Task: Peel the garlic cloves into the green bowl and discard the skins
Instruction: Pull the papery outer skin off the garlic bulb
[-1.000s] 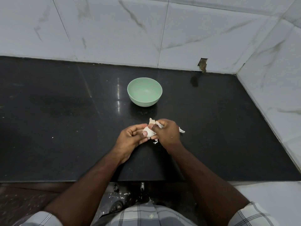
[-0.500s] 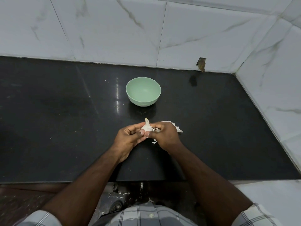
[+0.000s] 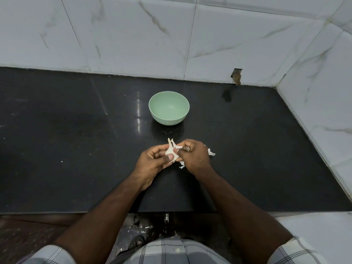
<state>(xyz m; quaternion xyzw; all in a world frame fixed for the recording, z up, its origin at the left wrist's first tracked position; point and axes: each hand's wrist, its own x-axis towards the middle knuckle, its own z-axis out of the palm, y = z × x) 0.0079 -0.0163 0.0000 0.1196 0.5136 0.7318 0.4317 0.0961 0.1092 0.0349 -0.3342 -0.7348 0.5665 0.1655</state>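
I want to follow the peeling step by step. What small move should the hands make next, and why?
Probably the right hand should pull its pinched strip of skin away from the garlic, which the left hand holds. The garlic still wears skin and the green bowl is empty.

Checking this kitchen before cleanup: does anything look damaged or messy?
Yes. The wall tile has a broken notch at its bottom edge, just above the black counter. Loose garlic skins lie scattered on the counter beside the right hand.

Blk counter (image 3: 76, 149): bowl (image 3: 169, 108), skins (image 3: 211, 153).
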